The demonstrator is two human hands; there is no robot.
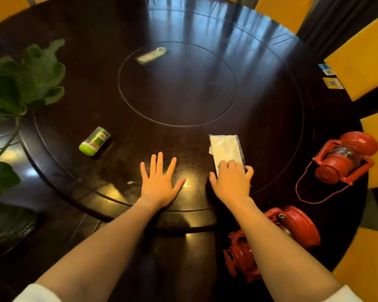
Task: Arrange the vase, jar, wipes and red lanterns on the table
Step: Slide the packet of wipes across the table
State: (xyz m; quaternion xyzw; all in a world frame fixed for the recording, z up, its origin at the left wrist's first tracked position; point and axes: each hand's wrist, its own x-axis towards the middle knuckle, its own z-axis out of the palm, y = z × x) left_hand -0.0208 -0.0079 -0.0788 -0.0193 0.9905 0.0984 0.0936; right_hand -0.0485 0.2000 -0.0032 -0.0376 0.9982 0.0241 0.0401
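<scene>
A white pack of wipes (224, 147) lies flat on the dark round table (271, 105), and my right hand (231, 182) grips its near end with fingers on top and thumb at the side. My left hand (158, 182) rests flat and open on the raised turntable, fingers spread. A jar with a green lid (94, 141) lies on its side to the left. One red lantern (345, 158) lies tipped over at the right edge, its wire handle trailing. A second red lantern (292, 227) lies under my right forearm, partly hidden. The dark vase (9, 223) with big green leaves (31, 77) is at the far left.
A small green-labelled packet (152, 55) lies far out on the inner disc. Yellow chairs (362, 55) ring the table on the right and back. Small cards (331, 78) sit at the right rim.
</scene>
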